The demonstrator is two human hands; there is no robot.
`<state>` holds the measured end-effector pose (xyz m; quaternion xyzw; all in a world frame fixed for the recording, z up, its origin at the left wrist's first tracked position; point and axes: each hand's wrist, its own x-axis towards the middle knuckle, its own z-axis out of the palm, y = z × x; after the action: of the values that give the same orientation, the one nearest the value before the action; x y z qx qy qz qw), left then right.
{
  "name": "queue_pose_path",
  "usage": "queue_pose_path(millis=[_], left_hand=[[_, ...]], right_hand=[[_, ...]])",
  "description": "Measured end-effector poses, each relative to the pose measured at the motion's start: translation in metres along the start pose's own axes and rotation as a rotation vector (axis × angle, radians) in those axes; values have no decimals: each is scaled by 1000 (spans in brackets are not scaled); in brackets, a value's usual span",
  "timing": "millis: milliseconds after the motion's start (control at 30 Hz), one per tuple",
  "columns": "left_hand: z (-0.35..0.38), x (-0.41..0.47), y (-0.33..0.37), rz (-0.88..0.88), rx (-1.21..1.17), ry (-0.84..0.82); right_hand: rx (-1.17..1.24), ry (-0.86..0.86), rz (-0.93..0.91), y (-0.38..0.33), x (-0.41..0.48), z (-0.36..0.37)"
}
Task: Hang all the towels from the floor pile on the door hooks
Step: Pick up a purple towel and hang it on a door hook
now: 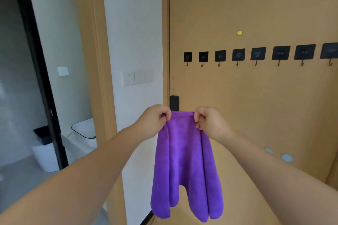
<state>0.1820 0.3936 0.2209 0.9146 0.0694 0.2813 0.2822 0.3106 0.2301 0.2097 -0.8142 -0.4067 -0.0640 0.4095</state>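
Holding the purple towel (182, 160) out before you in the head view, you are pinching its top hem at two places. The left hand (153, 120) is gripping the left end of the hem and the right hand (210, 124) the right end, with the fingers (165, 113) of each curled down over the cloth. Both arms are reaching forward and nearly straight, the wrists level and close together, so only a short span of hem is stretching between them. The rest of the towel is hanging free in soft folds below your hands, touching nothing.

The towel is hanging in front of the lower left part of the door (256, 14), its hem appearing just below the black lock plate (174, 103) and well below the row of hooks (256, 56). Eight hooks are showing, all bare. The floor pile is lying outside the view, so how many towels are waiting cannot be told. Judging from the bare hooks, the task is only beginning.

For the step in hand, you are probably best served by lifting the hem above the tip of the leftmost hook (187, 59), which is standing nearest. Keeping the span taut, you would then be lowering it until the prong is catching the cloth. Whether the hem is carrying a loop cannot be seen. The pile fabric looks slippery and the prongs small, so it is worth seating a gathered fold deep in the curve before letting either hand go.
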Motion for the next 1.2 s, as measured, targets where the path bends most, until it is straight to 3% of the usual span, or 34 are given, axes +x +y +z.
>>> queue_pose_path(millis=[333,667,1200], left_hand=[[4,131,-69,105,85,91],[-7,266,-142,257,89,78],[36,448,-205,308,63,131]], right_hand=[[-130,85,-41,26,124,19],[-243,240,15,35,253,53],[-450,250,-55,98,407,53]])
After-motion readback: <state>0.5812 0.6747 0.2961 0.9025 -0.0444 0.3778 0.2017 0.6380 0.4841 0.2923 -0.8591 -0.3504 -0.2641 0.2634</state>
